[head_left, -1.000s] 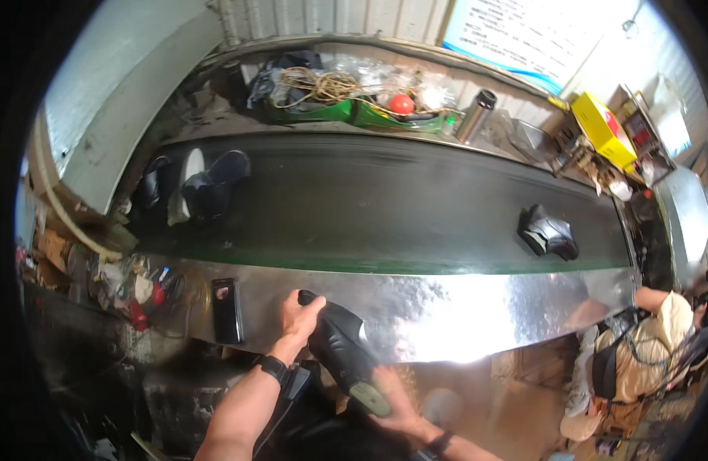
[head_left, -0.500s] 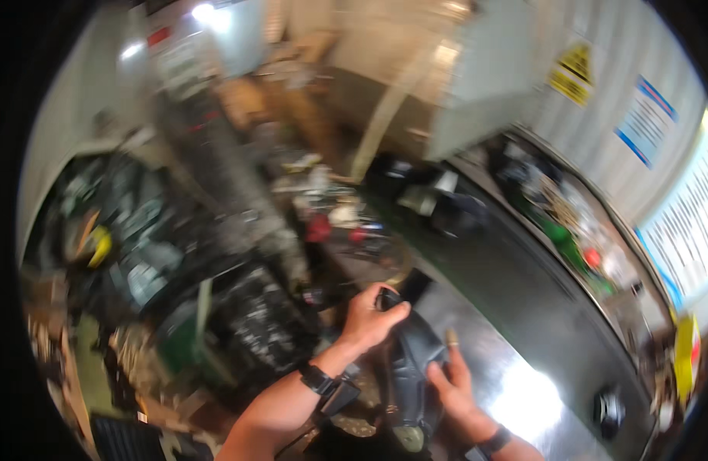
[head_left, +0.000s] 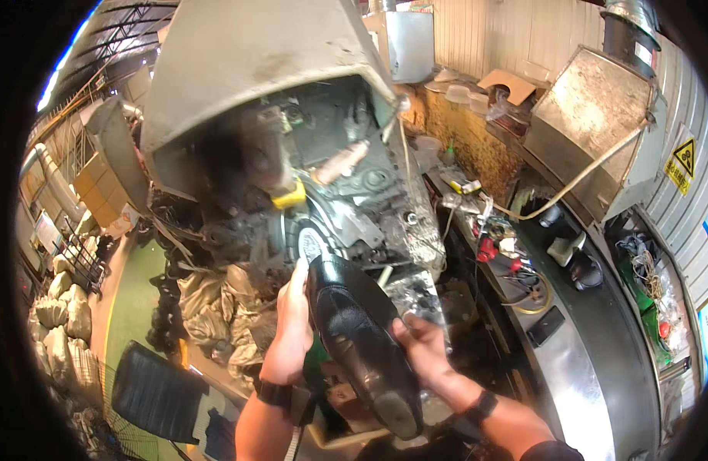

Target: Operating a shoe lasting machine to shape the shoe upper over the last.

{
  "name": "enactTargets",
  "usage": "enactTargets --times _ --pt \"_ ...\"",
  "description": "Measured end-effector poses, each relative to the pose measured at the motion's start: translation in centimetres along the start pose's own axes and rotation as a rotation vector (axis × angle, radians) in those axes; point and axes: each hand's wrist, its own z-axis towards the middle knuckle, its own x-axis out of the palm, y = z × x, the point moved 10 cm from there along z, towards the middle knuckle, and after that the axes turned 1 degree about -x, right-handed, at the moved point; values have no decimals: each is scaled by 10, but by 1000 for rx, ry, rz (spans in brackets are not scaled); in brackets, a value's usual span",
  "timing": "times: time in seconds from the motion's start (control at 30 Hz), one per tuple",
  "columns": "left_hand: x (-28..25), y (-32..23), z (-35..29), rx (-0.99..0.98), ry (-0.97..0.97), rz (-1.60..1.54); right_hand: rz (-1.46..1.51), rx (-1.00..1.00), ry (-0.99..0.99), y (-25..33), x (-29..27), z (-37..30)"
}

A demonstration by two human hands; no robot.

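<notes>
There, just before the hooded machine (head_left: 254, 84), the black shoe (head_left: 354, 323) hung gripped: left hand (head_left: 289, 330) fingers at its far end, right hand (head_left: 425, 349) fingers along its flank! Probably light, stiffish, slick; both spots suited holding.

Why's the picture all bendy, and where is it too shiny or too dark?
In the head view, the fisheye lens curves the conveyor belt and leaves black corners; in the head view, glare whitens the metal table and glints on the black shoe; in the head view, shadow darkens the left inside of the hood.
</notes>
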Motion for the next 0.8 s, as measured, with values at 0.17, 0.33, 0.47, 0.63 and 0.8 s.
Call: enactTargets --times 0.17,0.33,0.47,0.63,0.8 --pt "-68 19 -25 -60 -152 -116 253 135 20 -13 64 37" --pt "-80 41 -29 -112 -210 -244 335 205 -49 -28 91 71" --pt "-96 48 -7 -208 -321 -156 399 326 -28 -42 108 92" --pt "-101 62 30 -211 -261 -255 413 299 -42 -43 115 115" --pt "-116 81 42 -233 -318 -301 368 330 -103 -52 113 127"
